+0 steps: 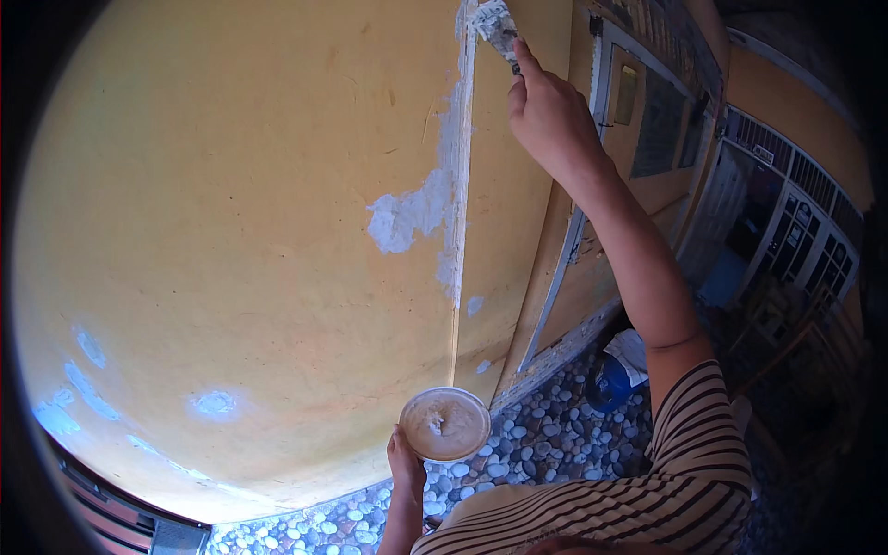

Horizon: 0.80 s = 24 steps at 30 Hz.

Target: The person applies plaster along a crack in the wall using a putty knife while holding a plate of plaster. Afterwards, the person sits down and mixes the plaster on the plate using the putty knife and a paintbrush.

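Observation:
My right hand [555, 120] is raised high at the wall's vertical corner and closed around a putty knife [498, 28], its index finger stretched along the tool. Grey-white putty coats the blade, which is close to the top of the corner edge; whether it touches cannot be made out. Low in front of me, my left hand [404, 462] grips the side of a shallow round bowl [469, 418] with a small lump of pale putty [437, 425] inside. The yellow wall [277, 139] bears a grey putty strip [448, 166] along the corner and a wider patch [396, 222] left of it.
More pale patches [215, 402] mark the wall's lower left. A blue container [606, 384] with something whitish on top stands on the pebble-patterned floor [546, 435]. To the right are a window frame [606, 74], barred doors [795, 236] and dim wooden furniture [786, 342].

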Each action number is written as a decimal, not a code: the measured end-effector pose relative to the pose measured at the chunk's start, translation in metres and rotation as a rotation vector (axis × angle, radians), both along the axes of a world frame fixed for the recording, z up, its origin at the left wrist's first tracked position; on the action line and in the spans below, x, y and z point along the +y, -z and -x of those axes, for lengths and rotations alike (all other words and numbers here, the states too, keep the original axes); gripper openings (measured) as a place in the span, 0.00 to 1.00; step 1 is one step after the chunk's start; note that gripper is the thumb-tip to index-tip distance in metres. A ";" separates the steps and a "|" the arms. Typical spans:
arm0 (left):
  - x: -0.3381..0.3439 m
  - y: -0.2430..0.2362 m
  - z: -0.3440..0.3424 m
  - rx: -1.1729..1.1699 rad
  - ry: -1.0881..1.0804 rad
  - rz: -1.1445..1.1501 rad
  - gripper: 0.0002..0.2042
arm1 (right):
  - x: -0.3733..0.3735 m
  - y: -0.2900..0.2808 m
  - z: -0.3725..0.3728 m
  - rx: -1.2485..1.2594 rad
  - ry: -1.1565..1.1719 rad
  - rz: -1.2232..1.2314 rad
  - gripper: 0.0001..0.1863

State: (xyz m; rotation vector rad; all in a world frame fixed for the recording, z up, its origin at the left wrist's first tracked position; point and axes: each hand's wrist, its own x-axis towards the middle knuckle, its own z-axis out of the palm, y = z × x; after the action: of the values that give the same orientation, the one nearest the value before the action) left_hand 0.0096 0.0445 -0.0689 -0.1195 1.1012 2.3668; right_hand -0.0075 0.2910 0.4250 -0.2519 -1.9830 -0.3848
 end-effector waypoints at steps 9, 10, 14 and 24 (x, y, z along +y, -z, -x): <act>-0.001 -0.001 0.001 0.016 -0.002 0.014 0.23 | -0.010 -0.008 0.029 0.008 -0.386 0.553 0.28; -0.001 -0.001 0.001 0.021 0.001 0.016 0.23 | -0.006 -0.004 0.033 0.015 -0.382 0.508 0.28; -0.005 0.001 0.002 0.011 0.000 0.042 0.23 | 0.005 0.009 0.040 0.016 -0.411 0.490 0.27; 0.001 0.002 0.000 0.023 0.007 0.053 0.23 | 0.008 0.019 0.056 0.051 -0.530 0.486 0.27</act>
State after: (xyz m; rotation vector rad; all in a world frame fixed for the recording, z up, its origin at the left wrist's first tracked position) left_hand 0.0095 0.0454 -0.0707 -0.1077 1.1736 2.3389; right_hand -0.0638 0.2989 0.4063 -0.0293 -1.9776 0.4426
